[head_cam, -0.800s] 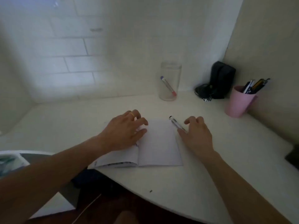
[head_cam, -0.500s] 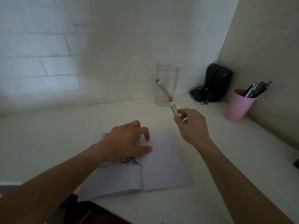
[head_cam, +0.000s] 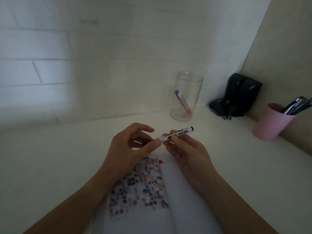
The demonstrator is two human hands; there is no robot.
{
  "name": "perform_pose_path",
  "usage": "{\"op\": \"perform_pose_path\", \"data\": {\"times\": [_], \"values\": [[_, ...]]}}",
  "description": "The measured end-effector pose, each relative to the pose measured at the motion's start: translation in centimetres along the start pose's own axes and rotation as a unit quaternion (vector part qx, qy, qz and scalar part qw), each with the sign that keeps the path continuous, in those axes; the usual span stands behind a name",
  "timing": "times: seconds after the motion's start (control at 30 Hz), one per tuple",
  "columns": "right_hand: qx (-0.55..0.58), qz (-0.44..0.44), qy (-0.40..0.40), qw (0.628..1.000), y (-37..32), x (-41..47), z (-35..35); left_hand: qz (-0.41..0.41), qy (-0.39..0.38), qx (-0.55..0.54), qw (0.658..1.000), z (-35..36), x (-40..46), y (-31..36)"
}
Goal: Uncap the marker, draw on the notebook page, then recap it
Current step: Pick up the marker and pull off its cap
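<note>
I hold the marker (head_cam: 175, 133) level above the counter (head_cam: 59, 159), just past the far edge of the open notebook (head_cam: 177, 196). My right hand (head_cam: 187, 153) pinches the white barrel between thumb and fingers, its black end pointing right toward the pink cup (head_cam: 271, 123). My left hand (head_cam: 133, 146) closes thumb and fingertips on the marker's left end; the cap itself is hidden. The notebook's left page is covered with blue and red dots.

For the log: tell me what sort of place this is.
Probably a home desk or study corner: an open notebook on a white desk, a pink cup of pens and a clear jar holding a marker.
</note>
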State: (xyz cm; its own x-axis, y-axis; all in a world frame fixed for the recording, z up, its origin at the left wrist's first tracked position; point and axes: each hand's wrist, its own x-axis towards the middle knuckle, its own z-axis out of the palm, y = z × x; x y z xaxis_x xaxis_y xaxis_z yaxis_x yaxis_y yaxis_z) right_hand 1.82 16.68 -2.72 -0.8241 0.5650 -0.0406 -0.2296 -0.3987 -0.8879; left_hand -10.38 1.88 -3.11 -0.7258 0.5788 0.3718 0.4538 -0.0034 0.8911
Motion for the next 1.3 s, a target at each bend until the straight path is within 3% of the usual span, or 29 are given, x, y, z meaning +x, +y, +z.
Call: {"op": "perform_pose_path", "data": {"times": [0.13,0.2,0.3,0.53,0.67,0.9,1.07,1.13,1.2,1.3], "values": [[0.043,-0.022,-0.019,0.999,-0.3,-0.1,-0.1,0.096,0.018,0.057,0.994,-0.3,0.4,0.0],[-0.008,-0.038,-0.026,0.999,-0.1,-0.3,0.1,0.134,0.022,0.056,0.989,-0.3,0.4,0.0],[-0.077,-0.07,-0.031,0.994,0.2,-0.5,0.4,0.159,0.021,0.057,0.985,-0.1,0.3,0.1],[-0.076,-0.106,0.01,0.991,-0.2,-0.7,0.3,0.211,0.001,0.129,0.969,-0.2,0.2,0.8],[-0.107,-0.125,0.013,0.986,-0.3,-0.9,0.3,0.256,-0.052,0.227,0.938,-0.2,0.1,0.9],[-0.121,-0.155,0.018,0.98,-0.9,-1.3,0.5,0.25,-0.134,0.323,0.903,0.5,-0.4,1.7],[-0.115,-0.169,0.04,0.978,-0.8,-1.3,1.1,0.239,-0.167,0.308,0.906,1.0,-0.4,2.7],[-0.061,-0.161,0.08,0.982,-1.6,-0.6,0.5,0.219,-0.12,0.303,0.92,0.2,-0.3,3.0],[0.006,-0.155,0.131,0.979,-2.8,0.0,-1.1,0.174,-0.062,0.233,0.955,-1.7,-0.2,2.1],[0.005,-0.156,0.113,0.981,-2.9,0.3,-1.8,0.146,-0.029,0.092,0.985,-3.0,0.2,1.0]]}}
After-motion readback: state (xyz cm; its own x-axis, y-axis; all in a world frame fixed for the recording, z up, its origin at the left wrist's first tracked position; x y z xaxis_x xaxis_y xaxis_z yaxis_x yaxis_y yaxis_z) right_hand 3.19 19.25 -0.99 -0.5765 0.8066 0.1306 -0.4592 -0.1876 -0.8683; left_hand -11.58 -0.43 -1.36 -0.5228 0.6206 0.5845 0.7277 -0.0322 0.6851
